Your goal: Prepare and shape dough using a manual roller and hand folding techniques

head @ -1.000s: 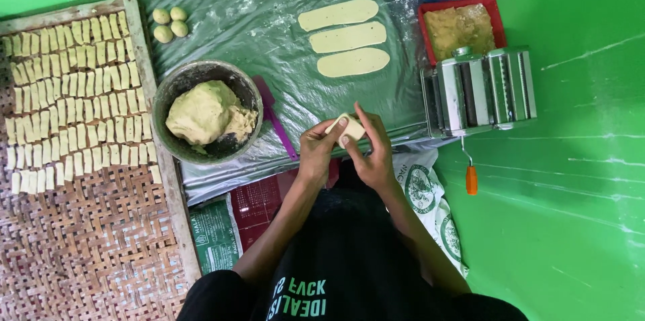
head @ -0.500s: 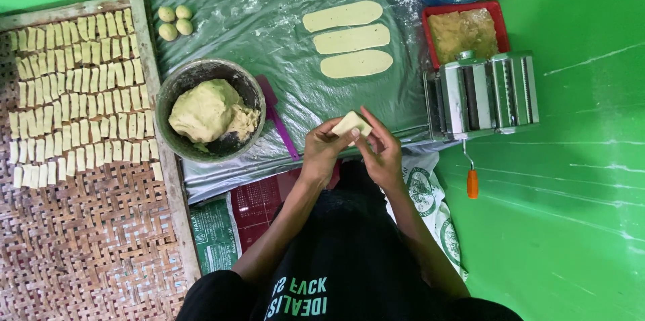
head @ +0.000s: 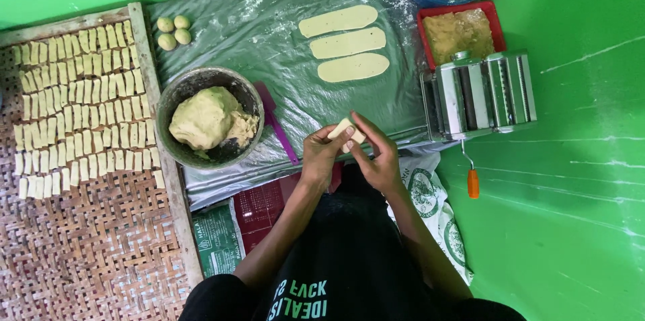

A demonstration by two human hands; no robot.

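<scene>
**Small dough piece pinched between both hands**

A pale dough piece (head: 347,131) sits at the centre of the frame, held between the fingertips of both hands. The left hand (head: 322,153) curls around its lower left side; the right hand (head: 376,153) closes over it from the right, fingers bent and narrow, hiding part of the piece. Just to the left stands a metal bowl (head: 176,96) holding a large dough lump (head: 201,118). Three flat dough ovals (head: 348,42) lie on the plastic sheet (head: 235,32) above. A hand-cranked roller machine (head: 480,96) stands at the right.
</scene>
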